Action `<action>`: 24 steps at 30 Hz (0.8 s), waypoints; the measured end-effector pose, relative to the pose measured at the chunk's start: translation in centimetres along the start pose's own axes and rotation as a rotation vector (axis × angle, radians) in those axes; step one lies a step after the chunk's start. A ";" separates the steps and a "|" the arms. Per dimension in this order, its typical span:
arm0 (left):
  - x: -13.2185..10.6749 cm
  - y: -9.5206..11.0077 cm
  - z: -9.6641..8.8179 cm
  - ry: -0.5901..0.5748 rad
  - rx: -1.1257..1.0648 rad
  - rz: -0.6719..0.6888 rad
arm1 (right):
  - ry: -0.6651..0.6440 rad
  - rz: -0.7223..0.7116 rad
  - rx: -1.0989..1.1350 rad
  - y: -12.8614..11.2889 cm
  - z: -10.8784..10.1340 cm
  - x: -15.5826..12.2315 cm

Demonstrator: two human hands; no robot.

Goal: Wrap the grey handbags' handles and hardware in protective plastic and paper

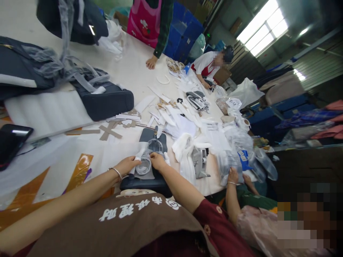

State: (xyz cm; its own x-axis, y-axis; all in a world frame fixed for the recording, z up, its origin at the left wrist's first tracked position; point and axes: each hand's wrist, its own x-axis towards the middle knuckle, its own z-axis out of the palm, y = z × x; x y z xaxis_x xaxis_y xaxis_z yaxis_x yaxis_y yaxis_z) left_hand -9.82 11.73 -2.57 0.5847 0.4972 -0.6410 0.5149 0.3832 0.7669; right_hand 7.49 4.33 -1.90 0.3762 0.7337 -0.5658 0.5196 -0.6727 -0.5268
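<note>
Right in front of me a dark navy bag [147, 184] lies on the table, with its upper part, a metal clasp [155, 131] and a white tab, pointing away from me. On top of it sits a coiled strap wrapped in clear plastic [143, 167]. My left hand [128, 166], with a bracelet at the wrist, is closed on the coil's left side, by a bit of white wrapping. From the other side my right hand [158, 161] pinches the upper right of the same wrapped strap. The exact fingertip contact is partly hidden.
Several navy bags [107, 100] with wrapped straps lie at left, near a black phone [14, 142]. White foam strips [184, 117], card scraps [111, 130] and a grey piece [200, 162] lie ahead. Co-workers' hands [152, 62] are across the table and at right [233, 175].
</note>
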 end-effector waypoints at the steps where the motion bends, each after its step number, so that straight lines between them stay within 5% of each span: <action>1: -0.2 0.1 0.1 -0.011 -0.038 0.003 | 0.015 0.005 -0.017 -0.2 -0.1 -0.2; 7: -1.4 0.9 0.1 0.015 -0.056 0.064 | -0.005 -0.051 -0.347 -0.9 -0.4 -4.2; 13: -1.7 0.6 -0.1 0.066 0.015 0.087 | -0.092 0.211 -0.099 0.7 -0.4 -7.5; 16: -1.7 0.5 -0.5 0.097 0.076 0.125 | 0.005 0.137 -0.204 0.8 -1.1 -8.5; 19: -1.8 0.8 -0.3 0.107 0.143 0.147 | 0.061 0.053 -0.417 0.7 -1.8 -8.8; 24: -2.1 1.3 1.5 0.053 0.244 0.153 | 0.062 0.164 -0.469 2.0 -3.1 -6.6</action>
State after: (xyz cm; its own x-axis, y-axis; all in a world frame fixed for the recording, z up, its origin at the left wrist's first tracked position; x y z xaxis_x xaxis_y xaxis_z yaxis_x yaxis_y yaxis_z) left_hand -9.46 10.01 -0.29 0.6368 0.5774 -0.5109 0.5624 0.1054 0.8201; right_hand 8.40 -1.53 2.73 0.5199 0.6356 -0.5708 0.7331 -0.6749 -0.0838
